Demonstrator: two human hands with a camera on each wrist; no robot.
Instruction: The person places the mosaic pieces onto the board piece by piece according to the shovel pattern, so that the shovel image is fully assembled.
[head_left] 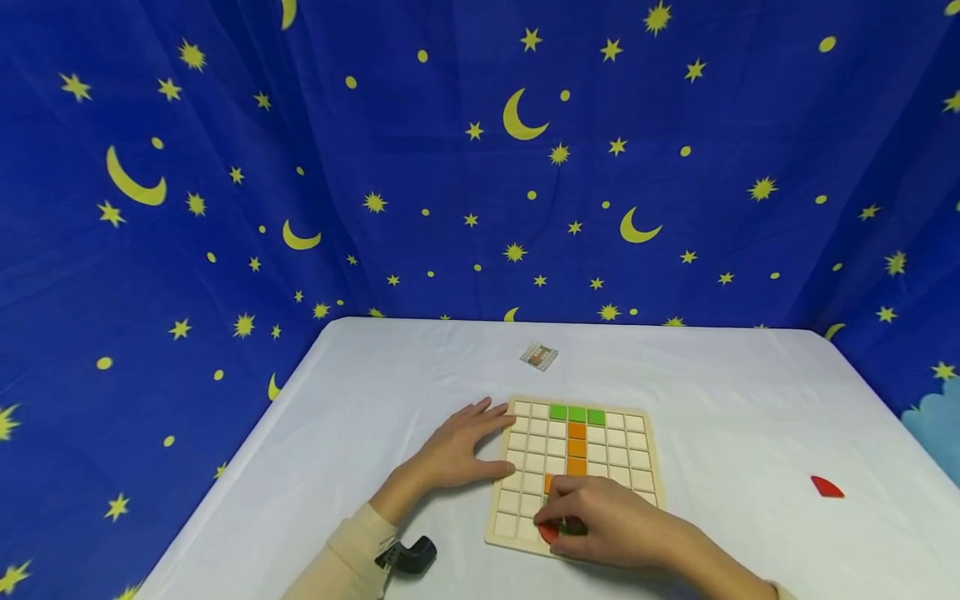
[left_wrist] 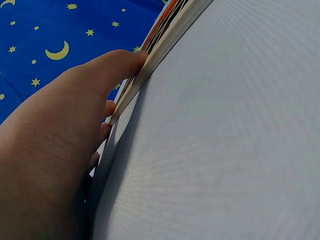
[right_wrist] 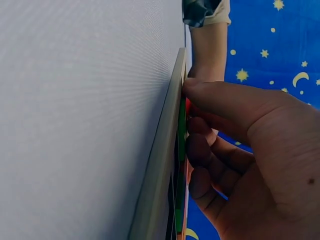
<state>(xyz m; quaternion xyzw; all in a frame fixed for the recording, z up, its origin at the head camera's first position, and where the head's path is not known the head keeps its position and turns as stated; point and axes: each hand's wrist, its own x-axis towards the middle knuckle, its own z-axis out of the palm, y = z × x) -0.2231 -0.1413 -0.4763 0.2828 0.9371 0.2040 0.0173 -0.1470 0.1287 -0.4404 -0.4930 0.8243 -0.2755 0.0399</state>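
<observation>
A wooden grid board (head_left: 617,439) lies on the white table, bearing three green squares (head_left: 577,414) in its far row and a column of orange squares (head_left: 577,448) below them. My left hand (head_left: 457,446) touches the board's left edge, fingers extended; the left wrist view shows the thumb against the wooden rim (left_wrist: 150,64). Over the near part of the board, my right hand (head_left: 611,521) pinches a red piece (head_left: 549,532) between thumb and fingers. The right hand covers several cells there. Green pieces (right_wrist: 181,130) show beside its fingertips in the right wrist view.
A red quarter-round piece (head_left: 827,487) lies on the table to the right. Behind the board is a small card (head_left: 539,357) with a printed grid. A black strap device (head_left: 412,556) sits at the left wrist. Blue star-patterned cloth (head_left: 450,167) surrounds the table.
</observation>
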